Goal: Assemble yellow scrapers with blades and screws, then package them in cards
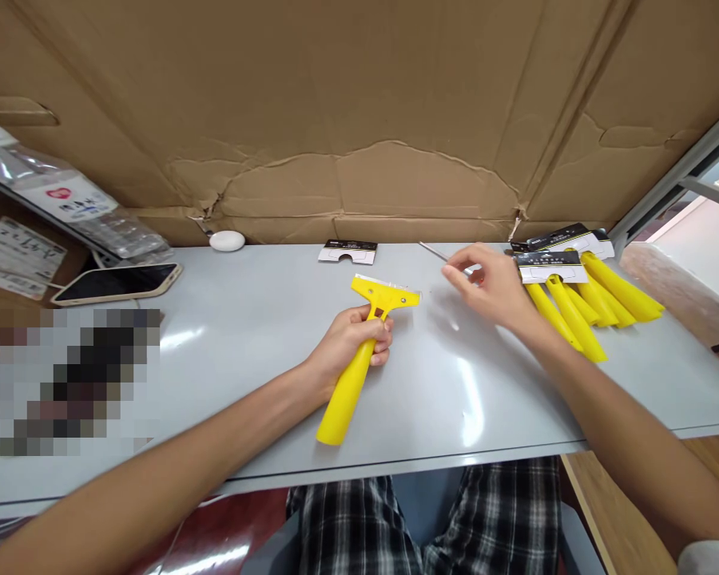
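Note:
My left hand is closed around the neck of a yellow scraper, its wide head pointing away from me and its handle slanting down toward the table's front edge. A metal blade edge shows along the top of the head, with a screw on each side. To the right, my right hand has curled fingers around a thin screwdriver. Its metal shaft sticks out to the left, a bit of red shows between thumb and finger, and the rest is hidden by the hand.
Several yellow scraper handles with black-and-white cards lie at right. Another card lies at the back by a cardboard wall. A white oval object, a phone and a plastic bottle are at left.

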Action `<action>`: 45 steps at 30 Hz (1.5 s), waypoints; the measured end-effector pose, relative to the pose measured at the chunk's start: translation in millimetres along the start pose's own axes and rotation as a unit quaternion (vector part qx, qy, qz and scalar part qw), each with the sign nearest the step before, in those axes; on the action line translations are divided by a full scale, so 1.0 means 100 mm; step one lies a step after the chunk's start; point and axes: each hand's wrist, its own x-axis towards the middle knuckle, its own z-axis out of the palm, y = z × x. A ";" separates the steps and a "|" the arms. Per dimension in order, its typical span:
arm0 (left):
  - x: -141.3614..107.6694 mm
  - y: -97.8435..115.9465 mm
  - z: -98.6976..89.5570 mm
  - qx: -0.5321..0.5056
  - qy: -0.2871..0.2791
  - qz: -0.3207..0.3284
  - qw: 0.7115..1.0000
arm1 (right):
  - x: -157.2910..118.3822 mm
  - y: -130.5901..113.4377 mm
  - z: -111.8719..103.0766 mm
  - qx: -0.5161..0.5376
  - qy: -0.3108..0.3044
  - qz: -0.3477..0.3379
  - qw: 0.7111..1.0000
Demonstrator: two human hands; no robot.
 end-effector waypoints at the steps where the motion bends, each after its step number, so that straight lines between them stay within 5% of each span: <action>1: 0.00 0.00 0.01 -0.008 0.008 -0.003 1.000 | 0.05 0.09 -0.12 -0.098 -0.013 -0.020 0.995; 3: -0.01 0.00 0.02 -0.017 0.019 -0.003 1.000 | 0.12 0.26 -0.29 -0.248 -0.031 0.002 0.968; 6: -0.01 0.02 0.05 -0.014 0.025 -0.001 1.000 | 0.16 0.41 -0.37 -0.327 -0.105 0.036 0.939; 9: -0.02 0.03 0.07 -0.014 0.027 -0.003 1.000 | 0.15 0.43 -0.31 -0.344 -0.146 0.040 0.927; 29: -0.04 0.02 0.09 -0.017 0.026 0.023 0.999 | 0.12 0.43 -0.32 -0.346 -0.166 0.073 0.921; 33: -0.03 0.04 0.09 -0.027 0.031 0.030 0.999 | 0.13 0.44 -0.34 -0.296 -0.088 0.060 0.949; 36: -0.01 0.04 0.08 -0.035 0.040 0.032 0.998 | 0.16 0.36 -0.33 -0.152 0.090 0.021 0.984; 40: 0.02 0.03 0.06 -0.049 0.067 0.037 0.996 | 0.20 0.15 -0.37 0.053 0.321 -0.040 0.945; 45: 0.03 0.04 0.06 -0.053 0.078 0.047 0.994 | 0.24 0.04 -0.46 0.190 0.374 -0.041 0.907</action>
